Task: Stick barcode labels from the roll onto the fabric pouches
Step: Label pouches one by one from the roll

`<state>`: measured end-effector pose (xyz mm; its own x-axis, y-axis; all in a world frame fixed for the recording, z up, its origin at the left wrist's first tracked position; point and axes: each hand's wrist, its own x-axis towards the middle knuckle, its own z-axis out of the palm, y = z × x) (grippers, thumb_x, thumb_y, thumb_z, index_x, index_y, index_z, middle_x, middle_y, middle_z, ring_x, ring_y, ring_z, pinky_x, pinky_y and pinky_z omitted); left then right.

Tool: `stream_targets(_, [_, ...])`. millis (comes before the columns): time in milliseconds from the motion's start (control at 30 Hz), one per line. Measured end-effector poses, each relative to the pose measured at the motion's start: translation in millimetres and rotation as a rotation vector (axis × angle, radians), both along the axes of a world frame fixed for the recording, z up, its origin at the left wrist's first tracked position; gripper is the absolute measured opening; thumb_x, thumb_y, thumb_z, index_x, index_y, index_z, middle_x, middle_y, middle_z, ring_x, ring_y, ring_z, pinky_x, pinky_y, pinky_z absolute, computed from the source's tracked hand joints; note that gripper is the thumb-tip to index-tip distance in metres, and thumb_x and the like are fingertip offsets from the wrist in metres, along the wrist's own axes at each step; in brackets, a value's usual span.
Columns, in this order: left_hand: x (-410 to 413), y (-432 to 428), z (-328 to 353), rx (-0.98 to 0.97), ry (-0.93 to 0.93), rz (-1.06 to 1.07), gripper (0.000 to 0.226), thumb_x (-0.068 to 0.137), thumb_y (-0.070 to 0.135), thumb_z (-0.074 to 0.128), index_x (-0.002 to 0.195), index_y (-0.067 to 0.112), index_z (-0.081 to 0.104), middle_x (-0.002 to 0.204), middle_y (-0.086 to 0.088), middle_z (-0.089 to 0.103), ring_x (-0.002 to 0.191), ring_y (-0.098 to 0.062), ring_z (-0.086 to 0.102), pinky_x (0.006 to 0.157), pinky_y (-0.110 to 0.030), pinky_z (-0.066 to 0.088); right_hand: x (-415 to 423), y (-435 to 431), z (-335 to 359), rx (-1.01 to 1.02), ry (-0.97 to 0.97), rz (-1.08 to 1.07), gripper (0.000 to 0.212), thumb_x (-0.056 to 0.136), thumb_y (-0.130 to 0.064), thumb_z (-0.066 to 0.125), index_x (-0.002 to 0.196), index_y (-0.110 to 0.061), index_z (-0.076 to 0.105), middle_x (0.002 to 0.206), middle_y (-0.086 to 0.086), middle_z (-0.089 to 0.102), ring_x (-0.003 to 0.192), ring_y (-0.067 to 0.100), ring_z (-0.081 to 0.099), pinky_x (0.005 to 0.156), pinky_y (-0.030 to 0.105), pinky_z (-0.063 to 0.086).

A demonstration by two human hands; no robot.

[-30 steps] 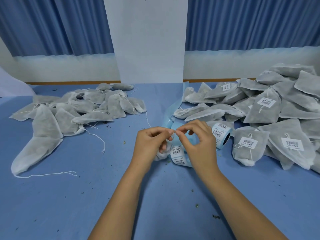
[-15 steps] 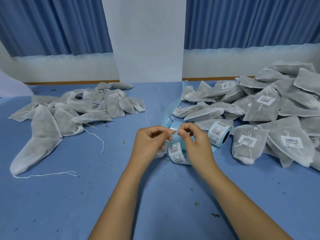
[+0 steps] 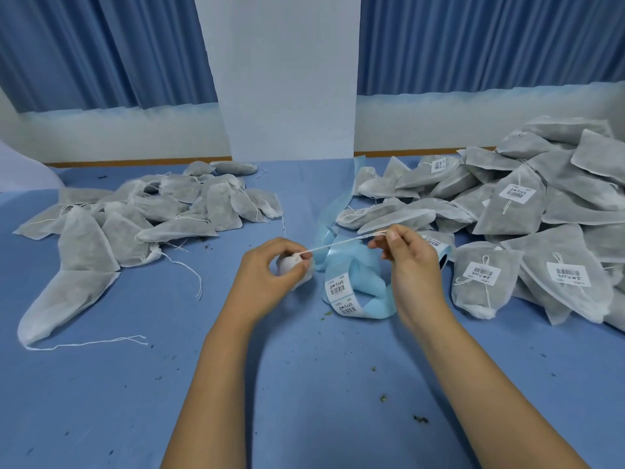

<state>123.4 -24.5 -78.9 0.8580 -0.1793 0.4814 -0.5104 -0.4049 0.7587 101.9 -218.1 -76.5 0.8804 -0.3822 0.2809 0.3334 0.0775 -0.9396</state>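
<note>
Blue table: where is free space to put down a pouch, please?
Free: the near-left table, in front of the unlabelled pile; also the near-right corner, in front of the labelled pile. Crowded: the centre around the label strip, and both piles.

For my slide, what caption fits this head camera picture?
Left hand grips a pouch while right hand pinches its taut drawstring.
</note>
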Motion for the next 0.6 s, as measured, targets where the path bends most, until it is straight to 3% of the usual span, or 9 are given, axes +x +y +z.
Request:
stream_targets(167, [4.8,1.1,-5.5,0.113,-0.055,0.066,0.03,0.08,0.002,0.074,0.104,0.019,0.069,0.101,0.011,0.068,0.093,-0.004,0.059,0.086,-0.014,0.044,0.8,-1.6,0.8,0.124,-0.079,0.077,0.019,0.099,-0.01,0.045,0.086,-0.013,0.059,0.069,-0.009,0.066,0.081,0.015,0.056,0.081,0.026,0.042])
stream_targets(267, [5.8,-2.6,-5.6,0.005,-0.023,0.218,0.018,0.084,0.005,0.071,0.095,0.018,0.068,0.097,0.008,0.068,0.092,-0.012,0.063,0.083,-0.019,0.049,-4.1,3.8,2.7,0.122,-0.135,0.123,0.017,0.099,-0.009,0.046,0.088,-0.011,0.059,0.071,-0.007,0.067,0.077,0.014,0.055,0.078,0.024,0.043])
stream_targets(400, [2.2,-6.8,0.5,-0.325,-0.015,0.276,0.014,0.088,0.01,0.068,0.081,0.018,0.06,0.082,0.011,0.064,0.077,-0.003,0.061,0.072,-0.01,0.045,-11.4,17.4,4.4,0.0,-0.157,0.17,0.015,0.096,-0.003,0.048,0.086,-0.009,0.058,0.071,-0.005,0.065,0.07,0.005,0.058,0.071,0.014,0.045])
stream_targets(500, [2.2,-4.7,3.9,-0.527,0.033,0.258,0.018,0.092,0.011,0.062,0.077,0.007,0.055,0.073,0.001,0.055,0.07,-0.008,0.051,0.071,-0.021,0.044,-14.8,27.7,1.7,-0.088,-0.143,0.249,0.017,0.094,0.003,0.049,0.083,-0.008,0.056,0.077,0.003,0.06,0.071,0.002,0.059,0.072,0.011,0.044])
stream_targets(600, [2.2,-5.0,6.2,-0.726,0.126,0.184,0.02,0.096,0.007,0.055,0.076,0.012,0.051,0.065,0.007,0.052,0.065,-0.007,0.049,0.066,-0.023,0.048,-15.1,33.2,-1.9,-0.284,-0.144,0.243,0.023,0.092,0.005,0.051,0.079,-0.014,0.054,0.086,0.001,0.056,0.079,0.006,0.055,0.076,0.014,0.04])
